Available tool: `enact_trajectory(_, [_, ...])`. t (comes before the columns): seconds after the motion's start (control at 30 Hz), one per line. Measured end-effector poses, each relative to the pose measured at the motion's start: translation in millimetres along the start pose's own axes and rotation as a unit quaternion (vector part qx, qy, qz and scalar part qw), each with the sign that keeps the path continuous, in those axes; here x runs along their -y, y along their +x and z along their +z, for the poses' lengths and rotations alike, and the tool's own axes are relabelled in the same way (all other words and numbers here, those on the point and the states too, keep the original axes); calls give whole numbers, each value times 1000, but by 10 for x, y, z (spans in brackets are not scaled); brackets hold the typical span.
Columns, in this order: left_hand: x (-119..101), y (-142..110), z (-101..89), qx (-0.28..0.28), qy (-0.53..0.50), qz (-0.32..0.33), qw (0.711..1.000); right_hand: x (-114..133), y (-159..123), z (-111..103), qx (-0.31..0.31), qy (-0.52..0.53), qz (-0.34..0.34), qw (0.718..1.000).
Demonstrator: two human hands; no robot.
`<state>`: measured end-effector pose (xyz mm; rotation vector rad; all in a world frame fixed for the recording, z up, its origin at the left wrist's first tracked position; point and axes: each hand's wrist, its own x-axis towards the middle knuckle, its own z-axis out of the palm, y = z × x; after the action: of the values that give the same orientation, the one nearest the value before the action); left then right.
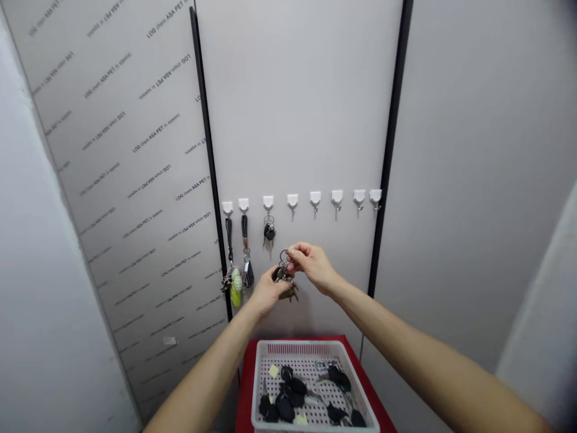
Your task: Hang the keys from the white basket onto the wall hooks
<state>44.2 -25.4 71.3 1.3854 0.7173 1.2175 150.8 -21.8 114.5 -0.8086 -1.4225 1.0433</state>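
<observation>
Both hands are raised in front of the wall, below the row of hooks. Between them is a bunch of keys on a metal ring. My left hand is closed around the lower part of the bunch, where dark and brass-coloured keys show past the thumb. With thumb and forefinger, my right hand pinches the ring at the top. Above the hands is a white wall hook with nothing hanging from it. To its left, a small set of black keys hangs from another hook.
Two key sets on dark straps, one with a yellow-green charm, hang at the far left. Several bare hooks continue to the right. Below, a white perforated basket with several black-headed keys stands on a red surface.
</observation>
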Motion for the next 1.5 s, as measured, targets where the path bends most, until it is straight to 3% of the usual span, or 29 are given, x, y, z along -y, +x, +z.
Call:
enact_trajectory(0.13, [-9,-10,-7,13,-42,-23,999,42,34,-34,-36,5,-9,999])
enact_trajectory(0.23, [-81,55,11,-8,-30,0,1000,127,131,-73,-60,-1,-20,998])
enact_trajectory(0.37, [-225,224,89,-84,24,56,995,247,315,-98,-93,-22,-40,995])
enact_trajectory(0.47, [-333,384,157,-106,71,74,989,326,472,-97,-133,-27,-59,989])
enact_trajectory(0.7, [-433,677,190,-137,214,50,966,344,756,-102,-220,-109,-43,968])
enact_trajectory(0.8, [-381,645,170,-132,233,26,963,239,813,-135,-211,-152,-27,965])
enact_trajectory(0.9, [-313,516,139,-129,201,6,971,157,808,-193,-206,-194,-53,958])
enact_trajectory(1.07, [-22,232,22,-112,126,-32,985,-98,483,-339,-230,-302,-132,916])
enact_trajectory(1.13, [248,96,-24,-100,109,-71,986,-353,196,-405,-168,-353,-120,913])
enact_trajectory(1.2, [603,-70,-43,-92,97,-125,983,-673,-160,-471,-12,-407,-56,911])
enact_trajectory(1.23, [797,-161,-40,-89,92,-152,980,-837,-348,-503,89,-436,-5,895])
enact_trajectory(1.3, [1175,-347,-11,-77,93,-193,974,-1128,-698,-560,254,-521,95,809])
enact_trajectory(1.33, [1343,-432,12,-72,94,-208,971,-1245,-845,-581,292,-568,123,760])
enact_trajectory(1.4, [1604,-570,60,-58,101,-223,968,-1419,-1057,-601,293,-647,111,695])
enact_trajectory(1.5, [1788,-676,106,-49,110,-219,968,-1572,-1175,-590,256,-686,49,679])
